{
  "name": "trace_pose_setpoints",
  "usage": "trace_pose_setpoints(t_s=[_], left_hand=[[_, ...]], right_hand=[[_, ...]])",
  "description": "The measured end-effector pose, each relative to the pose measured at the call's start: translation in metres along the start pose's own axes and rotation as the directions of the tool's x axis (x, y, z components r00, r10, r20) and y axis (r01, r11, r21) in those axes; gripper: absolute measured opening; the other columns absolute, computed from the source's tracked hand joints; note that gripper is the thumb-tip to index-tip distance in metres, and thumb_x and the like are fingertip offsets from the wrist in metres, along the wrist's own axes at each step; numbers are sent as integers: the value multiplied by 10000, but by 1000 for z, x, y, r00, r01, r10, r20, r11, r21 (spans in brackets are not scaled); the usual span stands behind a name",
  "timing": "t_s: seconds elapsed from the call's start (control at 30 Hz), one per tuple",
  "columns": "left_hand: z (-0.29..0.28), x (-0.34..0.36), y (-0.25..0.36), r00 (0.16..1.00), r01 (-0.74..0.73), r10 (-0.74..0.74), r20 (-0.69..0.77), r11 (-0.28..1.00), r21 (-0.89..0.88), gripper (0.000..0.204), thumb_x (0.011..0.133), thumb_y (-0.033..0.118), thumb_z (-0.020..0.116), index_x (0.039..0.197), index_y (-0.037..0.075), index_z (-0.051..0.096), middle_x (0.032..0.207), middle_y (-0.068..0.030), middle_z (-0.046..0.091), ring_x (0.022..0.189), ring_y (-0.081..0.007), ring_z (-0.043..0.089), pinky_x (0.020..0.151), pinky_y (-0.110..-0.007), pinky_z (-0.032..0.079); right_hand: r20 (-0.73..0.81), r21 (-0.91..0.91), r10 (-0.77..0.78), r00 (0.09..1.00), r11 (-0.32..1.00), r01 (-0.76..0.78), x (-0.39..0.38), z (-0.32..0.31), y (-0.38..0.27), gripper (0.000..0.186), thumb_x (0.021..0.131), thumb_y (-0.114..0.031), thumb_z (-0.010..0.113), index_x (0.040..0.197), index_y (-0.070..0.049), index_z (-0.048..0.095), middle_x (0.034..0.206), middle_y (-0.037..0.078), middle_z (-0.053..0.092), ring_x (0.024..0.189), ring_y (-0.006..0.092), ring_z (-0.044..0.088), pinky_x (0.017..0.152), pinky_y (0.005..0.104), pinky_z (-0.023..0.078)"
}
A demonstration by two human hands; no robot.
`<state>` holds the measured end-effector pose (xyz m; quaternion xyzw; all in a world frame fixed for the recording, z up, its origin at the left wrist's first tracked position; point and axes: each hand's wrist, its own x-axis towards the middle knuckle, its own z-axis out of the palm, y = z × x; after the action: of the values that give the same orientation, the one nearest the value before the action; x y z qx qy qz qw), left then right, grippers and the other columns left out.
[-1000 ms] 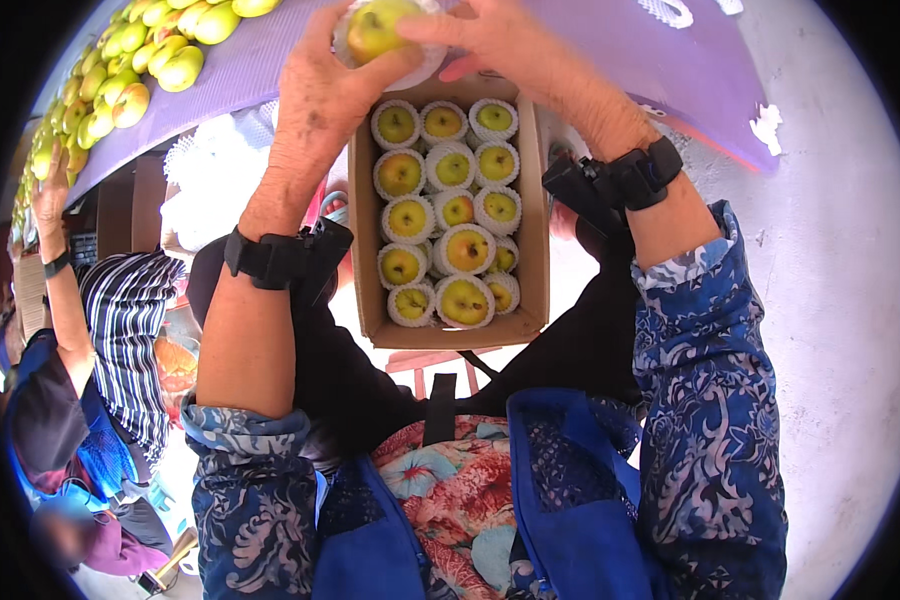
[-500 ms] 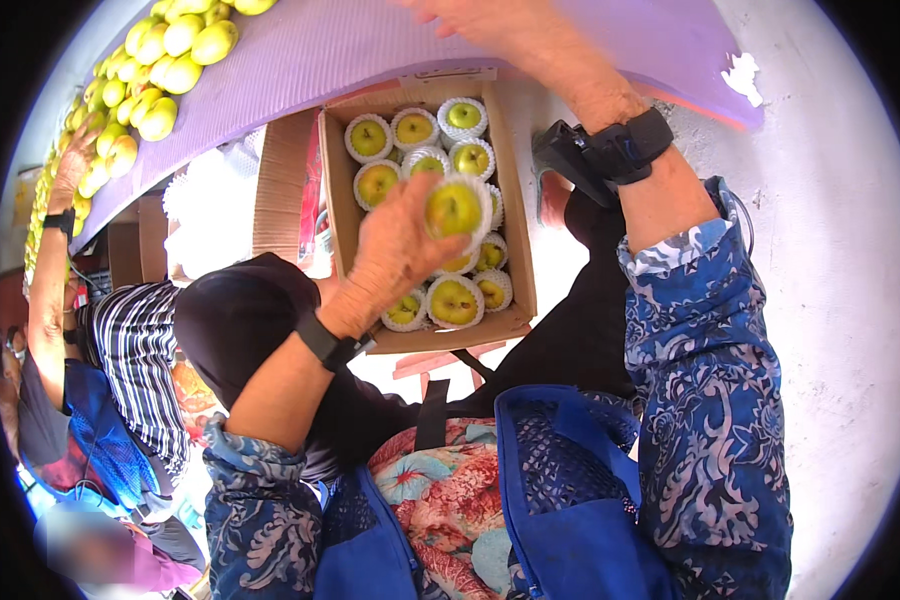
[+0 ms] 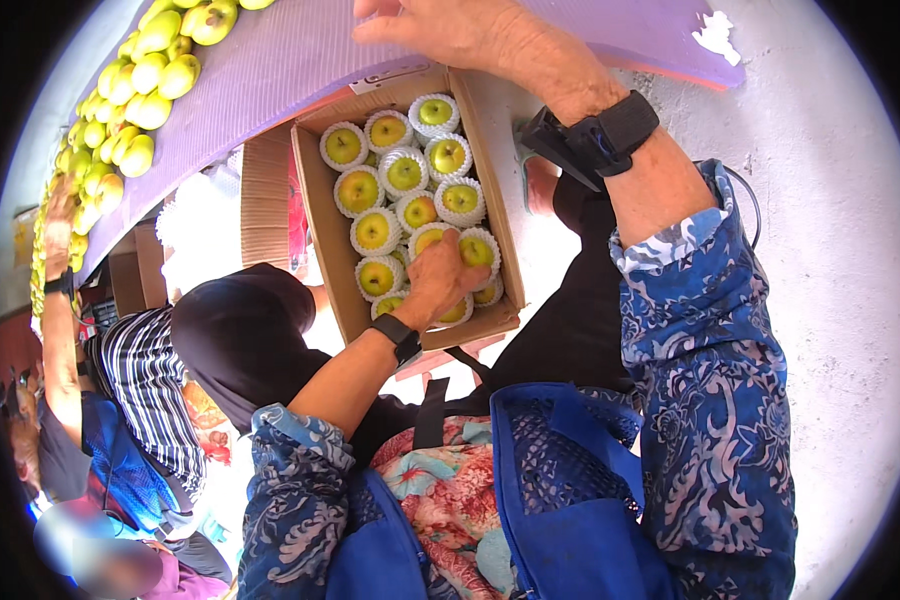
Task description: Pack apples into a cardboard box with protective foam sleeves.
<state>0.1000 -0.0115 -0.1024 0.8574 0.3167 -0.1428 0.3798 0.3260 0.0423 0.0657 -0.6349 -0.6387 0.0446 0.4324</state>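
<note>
Your left hand (image 3: 442,275) has dropped into the box (image 3: 315,215), fingers closed on a netted apple (image 3: 476,250); right hand (image 3: 450,30) lies open; pressing could bruise neighbours.

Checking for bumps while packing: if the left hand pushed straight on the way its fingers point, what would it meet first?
The left hand points up and right into the cardboard box. First in line is probably the netted yellow-green apple at its fingertips, which it already seems to touch; depth is unclear.
</note>
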Motion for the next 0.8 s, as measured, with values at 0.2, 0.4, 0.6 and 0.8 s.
trace_pose_setpoints(t_s=[0.2,0.4,0.6,0.8], left_hand=[[12,16,-2,999,-32,32,-4,996,86,599,742,375,722,1120,-36,505,913,-247,658,891,-378,651,771,-455,497],[28,23,-5,997,66,-69,34,995,70,658,737,313,760,1194,-30,435,1071,-262,589,979,-403,609,840,-454,494],[26,25,-13,996,-12,14,92,1000,-25,654,727,250,783,1199,-25,423,1094,-280,560,1020,-416,586,871,-464,486],[31,24,-19,996,-28,32,80,998,-53,685,718,153,781,1271,-13,412,1167,-298,517,1081,-429,555,921,-450,470]], right_hand=[[91,-147,-25,996,988,38,-3,5,4,224,812,-191,602,841,27,643,800,254,649,801,407,648,721,464,519],[174,-253,-70,982,961,113,-4,10,7,222,815,-200,602,817,18,643,796,249,650,798,408,648,726,469,520],[314,-526,-243,918,760,381,-6,13,14,189,832,-200,586,764,-47,673,769,165,644,774,330,663,674,435,530],[387,-677,-371,844,507,533,-11,11,11,175,816,-198,584,708,-104,685,743,76,596,768,247,654,601,385,521]])
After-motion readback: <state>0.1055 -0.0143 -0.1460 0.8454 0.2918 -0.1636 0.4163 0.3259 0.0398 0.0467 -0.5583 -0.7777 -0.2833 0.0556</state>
